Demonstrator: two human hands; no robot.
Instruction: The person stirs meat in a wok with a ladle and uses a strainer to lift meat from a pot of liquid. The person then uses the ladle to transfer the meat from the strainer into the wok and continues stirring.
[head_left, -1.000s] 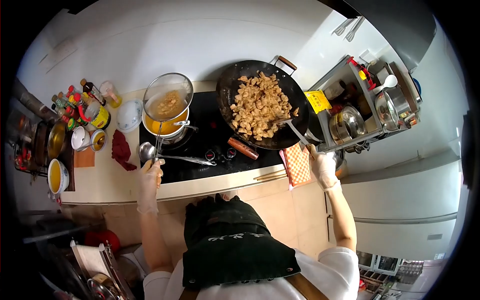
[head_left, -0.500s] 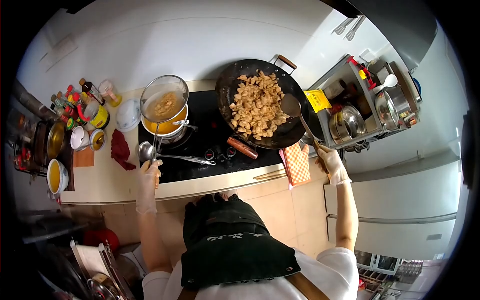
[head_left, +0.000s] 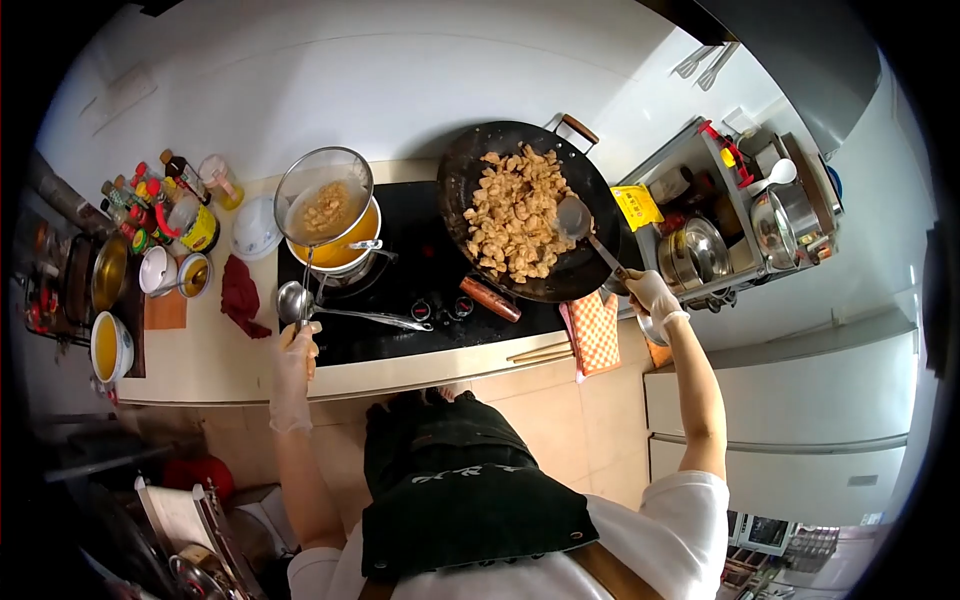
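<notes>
My gloved left hand (head_left: pixel 295 358) is closed around the handle of a wire mesh strainer (head_left: pixel 350 157). A small heap of pale brown pieces lies in the strainer, which is over a white pot (head_left: pixel 350 262) of yellow oil. My right hand (head_left: pixel 652 293), also gloved, grips a long-handled metal ladle (head_left: pixel 604 250). The ladle's round head rests among browned chunks (head_left: pixel 515 210), perhaps meat, in a large black wok (head_left: pixel 468 150). A second metal ladle (head_left: pixel 375 318) lies along the stove's left front, its bowl near my left hand.
Seasoning bottles (head_left: pixel 187 180), a dark red cloth (head_left: pixel 240 297) and bowls of yellow liquid (head_left: pixel 112 348) stand at the left. A wooden wok handle (head_left: pixel 490 298) juts toward the front. Chopsticks (head_left: pixel 541 354) and a checked mitt (head_left: pixel 594 335) lie by the edge. A shelf (head_left: pixel 690 130) holds pots at right.
My right hand has moved up toward the wok, and the ladle's head has turned and pushed into the chunks. The strainer has shifted slightly left, showing more of the pot's oil.
</notes>
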